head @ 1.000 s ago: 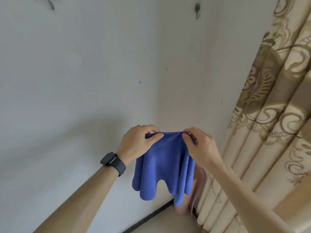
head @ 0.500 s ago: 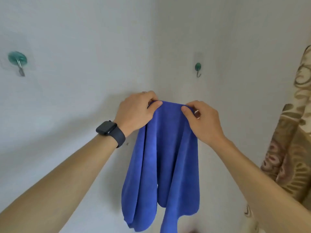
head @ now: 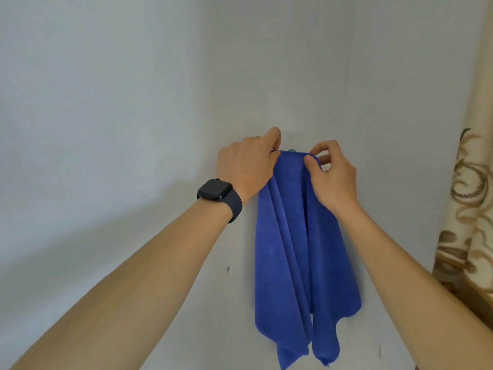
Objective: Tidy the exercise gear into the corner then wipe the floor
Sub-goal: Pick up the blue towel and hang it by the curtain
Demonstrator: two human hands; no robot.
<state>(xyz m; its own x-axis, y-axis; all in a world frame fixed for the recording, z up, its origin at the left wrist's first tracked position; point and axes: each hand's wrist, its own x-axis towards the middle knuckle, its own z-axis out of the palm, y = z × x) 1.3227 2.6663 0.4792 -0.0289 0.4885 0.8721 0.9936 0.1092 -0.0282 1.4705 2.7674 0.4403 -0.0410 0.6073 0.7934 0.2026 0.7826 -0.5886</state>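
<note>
You held the cloth high against the wall, in the corner, with both hands pinching its top edge. Your left hand was closed on the left end of that edge, thumb in front and fingers behind. Your right hand was closed on the right end, thumb pressed on the front face. The cloth hung in long folds below, its two lower corners free and clear of anything in view.

A small green hook just showed above the middle of the edge, between your hands. Whether the fabric had caught on it could not be told; the edge hid the prong.

Judgement: the step was hanging the cloth on the hook, which suggests the wiping was done, though the floor and gear were out of view.

To do it well, you needed to:
- bunch a thick fold at the midpoint, not a single layer
- lift that fold above the prong, then lower it on
- keep both grips until the weight sat on the hook
- release one hand first and watch for slip

Risk: uneven drape could drag the cloth off sideways. The watch on your left wrist and the curtain to the right were clear of the work.
</note>
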